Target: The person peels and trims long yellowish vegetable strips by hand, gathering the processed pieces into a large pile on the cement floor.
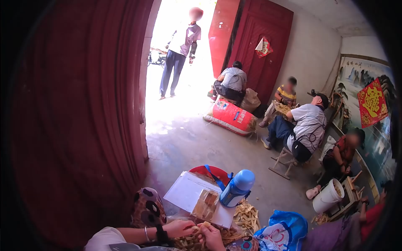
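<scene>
My left hand and my right hand meet low in the view, both with closed fingers. Between their fingertips is a small pale yellowish piece, too small to name. Below the hands lies a heap of brownish-yellow strips, partly covered by my arms. Just beyond them, a clear-wrapped block of light brown pieces rests on white paper sheets. A blue bottle with a strap stands beside the block. The paper partly hides a red basin.
More pale strips lie right of the bottle, near a blue-and-white bag. Several people sit along the right wall, near a white bucket. A red sack lies beyond. One person stands in the doorway; a red curtain hangs left.
</scene>
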A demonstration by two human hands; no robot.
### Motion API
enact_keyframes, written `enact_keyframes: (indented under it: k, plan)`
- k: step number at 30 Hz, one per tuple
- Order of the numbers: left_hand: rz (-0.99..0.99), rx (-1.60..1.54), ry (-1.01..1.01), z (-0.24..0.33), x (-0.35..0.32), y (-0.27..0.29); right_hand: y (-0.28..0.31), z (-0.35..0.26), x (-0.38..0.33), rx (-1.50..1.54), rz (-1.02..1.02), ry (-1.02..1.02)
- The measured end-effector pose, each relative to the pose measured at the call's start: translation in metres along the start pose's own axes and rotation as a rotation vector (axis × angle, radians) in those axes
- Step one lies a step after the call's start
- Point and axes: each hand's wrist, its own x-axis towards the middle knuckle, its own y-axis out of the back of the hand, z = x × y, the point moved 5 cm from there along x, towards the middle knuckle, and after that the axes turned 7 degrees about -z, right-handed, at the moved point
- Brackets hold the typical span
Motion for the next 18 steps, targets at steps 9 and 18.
enact_keyframes:
  k: [9, 18]
  plan:
    - [-0.022, 0.01, -0.243, 0.01, 0.007, -0.004, 0.01, 0.02, 0.0, 0.011, -0.062, -0.187]
    - [0.038, -0.082, 0.045, -0.013, 0.012, -0.019, 0.004, 0.004, -0.006, -1.014, 0.129, 0.346]
